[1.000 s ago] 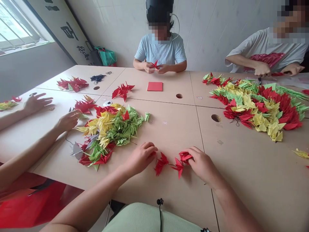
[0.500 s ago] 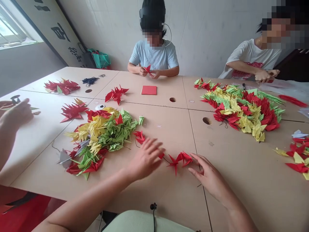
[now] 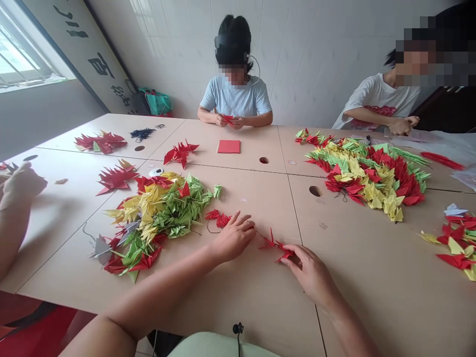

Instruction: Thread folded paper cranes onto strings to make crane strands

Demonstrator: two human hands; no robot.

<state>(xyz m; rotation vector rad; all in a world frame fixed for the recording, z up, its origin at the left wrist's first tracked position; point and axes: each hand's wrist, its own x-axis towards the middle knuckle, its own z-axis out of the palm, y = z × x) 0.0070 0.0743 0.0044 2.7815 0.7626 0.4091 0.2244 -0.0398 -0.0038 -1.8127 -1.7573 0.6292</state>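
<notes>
A red folded-paper crane on a dark string is between the thumb and fingers of my right hand. Beside it, another red crane hangs on the same string. My left hand curls its fingers down at the string, which runs between my two hands. Its fingertips are partly hidden, and so is whatever lies under the palm. Just beyond my left hand, more red cranes lie on the table with a loop of dark string.
To the left lies a heap of yellow, green and red cranes; a similar heap is at the right. Red square paper lies before a person folding red paper. Other people's hands work at left and far right.
My right hand has moved in and closed on a red crane, tilting it. My left fingers have drawn together and lowered. The person opposite has brought the red paper flatter between the hands.
</notes>
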